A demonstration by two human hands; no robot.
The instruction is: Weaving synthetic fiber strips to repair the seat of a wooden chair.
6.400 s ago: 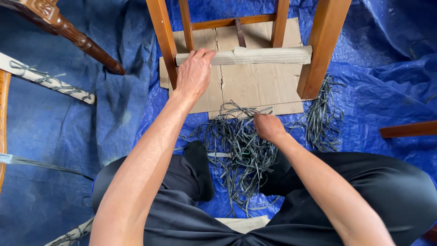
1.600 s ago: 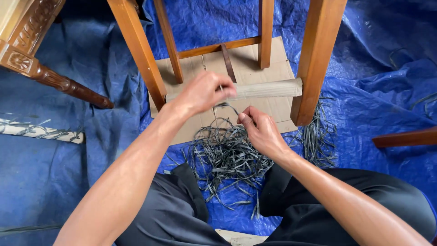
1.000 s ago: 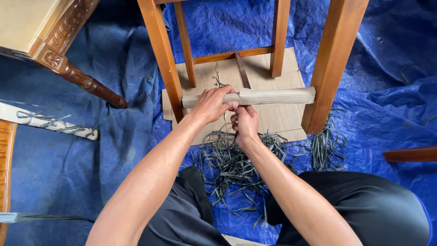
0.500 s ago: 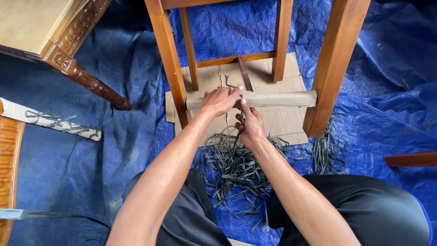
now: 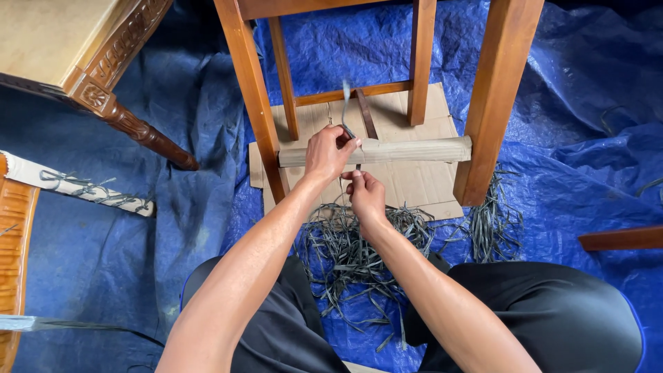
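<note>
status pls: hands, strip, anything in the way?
Left hand pinching thin grey weaving strip above pale wooden rail. Right hand gripping it below. Loose grey strip pile underneath, not obstructing.

- The place looked like a furniture workshop, set up on the floor; a crumpled blue tarp point(image 5: 566, 138) covered the ground.
- A bare wooden chair frame point(image 5: 497, 97) stood on a flattened sheet of cardboard point(image 5: 414, 186); its seat was open and unfinished.
- Loose dark weaving strips point(image 5: 345, 255) lay heaped on the tarp beside the cardboard.
- A carved wooden table leg point(image 5: 138, 131) and another carved piece point(image 5: 14, 242) stood at the left; several furniture pieces crowded one working spot.
</note>
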